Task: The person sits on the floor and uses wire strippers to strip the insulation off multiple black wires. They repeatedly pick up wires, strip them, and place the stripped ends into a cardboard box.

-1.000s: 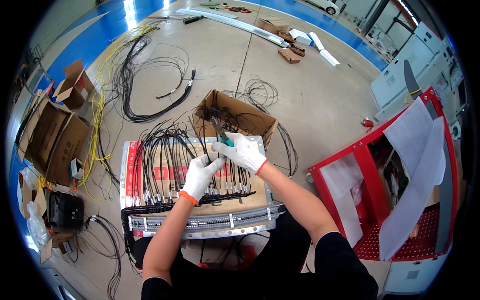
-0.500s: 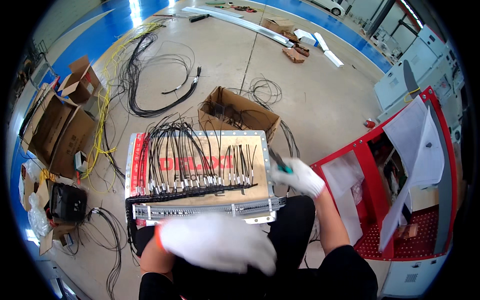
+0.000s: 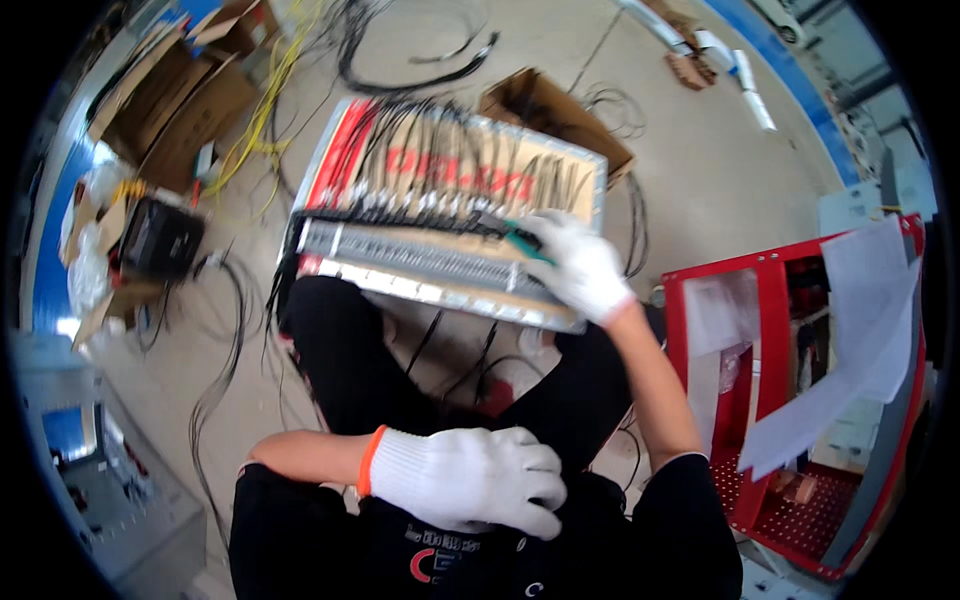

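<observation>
Green tool's [image 3: 522, 240] grip, hidden inside right hand [image 3: 583, 268].

One camera only, worn on my head, looking steeply down over my own chest and lap to the concrete floor [image 3: 690, 170]. The wide fisheye lens bends straight edges toward a black circular rim. My forearms enter from the lower edge. My left hand [image 3: 470, 478] is very close to the lens, against my dark shirt; my right hand [image 3: 580, 265] reaches farther out. The wired panel [image 3: 450, 210] across my knees sits at mid-distance, a red cabinet [image 3: 770, 330] fills the right side, and cardboard boxes [image 3: 190, 100] lie farther off at upper left.
</observation>
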The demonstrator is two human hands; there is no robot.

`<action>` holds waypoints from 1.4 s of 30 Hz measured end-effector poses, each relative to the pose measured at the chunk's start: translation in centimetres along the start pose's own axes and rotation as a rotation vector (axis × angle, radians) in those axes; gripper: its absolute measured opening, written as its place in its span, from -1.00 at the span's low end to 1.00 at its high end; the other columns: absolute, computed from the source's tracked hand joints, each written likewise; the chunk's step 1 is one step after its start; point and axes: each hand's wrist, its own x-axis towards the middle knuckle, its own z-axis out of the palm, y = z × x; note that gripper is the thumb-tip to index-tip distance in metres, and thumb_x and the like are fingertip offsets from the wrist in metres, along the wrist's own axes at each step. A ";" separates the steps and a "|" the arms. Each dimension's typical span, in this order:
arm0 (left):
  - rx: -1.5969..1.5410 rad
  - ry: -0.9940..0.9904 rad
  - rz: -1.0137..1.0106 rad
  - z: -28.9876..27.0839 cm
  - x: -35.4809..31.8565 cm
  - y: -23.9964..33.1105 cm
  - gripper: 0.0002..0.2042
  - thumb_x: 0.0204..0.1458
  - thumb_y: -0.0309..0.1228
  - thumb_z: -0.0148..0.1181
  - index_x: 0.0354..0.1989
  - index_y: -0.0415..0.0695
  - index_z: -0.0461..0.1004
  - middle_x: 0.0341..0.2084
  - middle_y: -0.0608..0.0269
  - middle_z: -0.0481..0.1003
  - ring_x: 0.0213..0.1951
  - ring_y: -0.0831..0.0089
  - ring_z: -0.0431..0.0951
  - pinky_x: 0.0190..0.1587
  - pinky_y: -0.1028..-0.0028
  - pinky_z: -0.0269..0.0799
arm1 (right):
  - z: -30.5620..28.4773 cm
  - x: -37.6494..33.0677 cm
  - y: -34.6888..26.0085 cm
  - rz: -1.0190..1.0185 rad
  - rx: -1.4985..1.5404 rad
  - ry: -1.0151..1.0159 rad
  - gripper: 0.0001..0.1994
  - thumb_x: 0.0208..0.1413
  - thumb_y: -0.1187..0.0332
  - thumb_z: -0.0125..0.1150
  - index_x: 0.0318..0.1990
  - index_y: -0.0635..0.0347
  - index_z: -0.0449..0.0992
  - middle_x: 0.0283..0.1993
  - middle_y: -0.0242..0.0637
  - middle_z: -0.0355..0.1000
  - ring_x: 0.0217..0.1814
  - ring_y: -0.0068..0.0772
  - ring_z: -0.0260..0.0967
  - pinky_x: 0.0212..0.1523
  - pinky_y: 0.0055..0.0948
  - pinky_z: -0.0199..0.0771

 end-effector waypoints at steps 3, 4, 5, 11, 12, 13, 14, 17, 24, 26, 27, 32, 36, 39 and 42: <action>-0.072 0.293 -0.023 2.2 -1.8 1.4 -0.65 -0.10 -0.45 0.30 -0.06 -0.02 0.47 -0.08 0.21 0.41 -0.03 0.21 0.47 -0.05 0.21 0.42 | -6.5 -6.6 -4.8 -0.017 0.431 -0.608 -0.66 -0.01 0.25 0.37 -0.07 0.15 0.59 -0.11 -0.15 0.54 -0.04 -0.09 0.50 -0.02 -0.20 0.51; -0.065 0.386 0.054 2.5 -1.8 1.6 -0.68 -0.09 -0.45 0.30 -0.10 -0.03 0.48 -0.12 0.21 0.42 -0.08 0.24 0.48 -0.09 0.24 0.43 | -7.7 -8.9 -6.2 -0.200 0.830 -0.656 -0.67 0.03 0.25 0.37 -0.03 0.09 0.59 -0.10 -0.25 0.55 -0.05 -0.15 0.49 -0.01 -0.24 0.50; -0.045 0.490 0.109 3.0 -1.9 1.9 -0.72 -0.08 -0.45 0.30 -0.14 -0.04 0.49 -0.16 0.21 0.43 -0.13 0.26 0.50 -0.14 0.27 0.44 | -7.7 -11.4 -7.3 -0.298 0.927 -0.905 -0.69 0.10 0.27 0.35 0.00 0.09 0.59 -0.07 -0.29 0.55 -0.01 -0.18 0.48 0.02 -0.30 0.48; 0.531 0.991 0.310 5.6 -3.5 4.4 -0.87 0.00 -0.42 0.15 -0.27 -0.07 0.53 -0.36 0.29 0.50 -0.37 0.40 0.51 -0.37 0.42 0.41 | -9.2 -16.3 -13.5 0.189 0.716 -0.569 -0.63 0.09 0.27 0.31 0.05 0.18 0.52 0.03 -0.20 0.48 0.10 -0.11 0.41 0.12 -0.23 0.42; 0.581 1.067 0.324 6.2 -4.2 5.0 -0.89 0.06 -0.41 0.11 -0.28 -0.05 0.54 -0.40 0.32 0.49 -0.37 0.42 0.50 -0.39 0.46 0.38 | -9.0 -15.9 -14.2 0.217 0.647 -0.515 -0.62 0.08 0.26 0.31 0.04 0.18 0.52 0.02 -0.20 0.48 0.10 -0.10 0.41 0.12 -0.23 0.42; 0.597 1.255 0.362 6.1 -3.6 5.7 -0.87 0.08 -0.38 0.07 -0.29 -0.06 0.55 -0.35 0.26 0.53 -0.30 0.36 0.52 -0.30 0.41 0.41 | -8.4 -16.3 -13.9 0.179 0.716 -0.550 -0.61 0.07 0.24 0.31 0.04 0.18 0.52 0.02 -0.20 0.48 0.10 -0.09 0.40 0.13 -0.22 0.41; 0.604 1.444 0.398 5.8 -2.7 6.4 -0.84 0.11 -0.36 0.03 -0.30 -0.06 0.56 -0.29 0.20 0.57 -0.23 0.31 0.55 -0.21 0.36 0.44 | -7.4 -16.9 -13.1 0.140 0.786 -0.586 -0.60 0.06 0.23 0.31 0.04 0.18 0.52 0.01 -0.20 0.48 0.10 -0.09 0.40 0.14 -0.21 0.41; 0.401 1.436 0.959 3.5 0.0 9.0 -0.90 0.05 -0.37 0.15 -0.35 -0.06 0.57 -0.36 0.27 0.60 -0.26 0.40 0.58 -0.14 0.39 0.47 | -6.0 -16.5 -11.9 0.141 0.908 -0.679 -0.68 0.01 0.37 0.27 -0.05 0.24 0.56 -0.06 -0.21 0.50 0.03 -0.18 0.44 0.07 -0.29 0.45; 1.456 1.465 0.917 0.4 -4.5 16.5 -0.84 0.15 -0.33 0.18 -0.29 -0.18 0.52 -0.35 0.32 0.57 -0.26 0.52 0.54 -0.07 0.42 0.34 | -3.2 -21.8 -7.9 0.472 1.002 -0.856 -0.84 0.23 0.45 0.12 -0.12 0.30 0.55 -0.14 -0.22 0.53 -0.03 -0.35 0.47 0.04 -0.42 0.43; 1.350 1.540 1.023 1.6 -6.8 17.8 -0.92 0.05 -0.41 0.24 -0.30 -0.09 0.55 -0.34 0.39 0.54 -0.27 0.53 0.51 -0.17 0.49 0.40 | -3.7 -23.0 -8.6 0.407 0.918 -0.776 -0.84 0.17 0.55 0.10 -0.12 0.34 0.53 -0.14 -0.17 0.50 0.00 -0.25 0.47 0.08 -0.40 0.41; 1.260 1.598 0.967 2.9 -6.7 18.5 -0.93 0.01 -0.46 0.22 -0.32 -0.05 0.53 -0.39 0.44 0.48 -0.28 0.51 0.45 -0.24 0.50 0.36 | -3.8 -23.6 -8.9 0.451 0.982 -0.751 -0.82 0.12 0.56 0.12 -0.12 0.34 0.53 -0.13 -0.14 0.50 0.01 -0.19 0.47 0.09 -0.39 0.41; 1.045 1.432 0.325 4.6 -7.5 16.3 -0.75 -0.03 -0.60 0.24 -0.44 -0.03 0.25 -0.49 0.41 0.41 -0.47 0.44 0.33 -0.42 0.55 0.26 | -0.5 -25.6 -7.5 0.557 1.033 -0.561 -0.85 0.08 0.49 0.13 -0.21 0.27 0.57 -0.22 -0.18 0.53 -0.16 -0.33 0.49 -0.11 -0.41 0.47; 0.748 1.367 0.188 6.0 -9.0 14.7 -0.57 -0.21 -0.78 0.34 -0.45 -0.06 0.17 -0.43 0.34 0.45 -0.47 0.45 0.34 -0.53 0.63 0.29 | -2.9 -24.8 -9.7 0.686 0.753 -0.510 -0.87 0.05 0.51 0.16 -0.25 0.25 0.58 -0.25 -0.19 0.53 -0.21 -0.33 0.50 -0.15 -0.41 0.48; 0.866 1.348 0.174 6.0 -8.5 14.5 -0.73 -0.01 -0.62 0.26 -0.42 -0.07 0.23 -0.44 0.22 0.50 -0.50 0.38 0.38 -0.45 0.49 0.34 | -4.0 -19.1 -10.5 0.373 0.667 -0.362 -0.83 -0.14 0.63 0.25 -0.32 0.29 0.58 -0.28 -0.14 0.53 -0.24 -0.31 0.51 -0.16 -0.42 0.49; 0.916 1.286 0.365 4.9 -8.9 12.7 -0.87 0.04 -0.53 0.18 -0.42 -0.15 0.32 -0.33 -0.04 0.60 -0.54 0.30 0.46 -0.55 0.41 0.34 | -6.9 -12.7 -12.7 0.011 0.714 -0.195 -0.78 -0.24 0.64 0.27 -0.35 0.23 0.61 -0.27 -0.19 0.55 -0.23 -0.18 0.50 -0.15 -0.30 0.49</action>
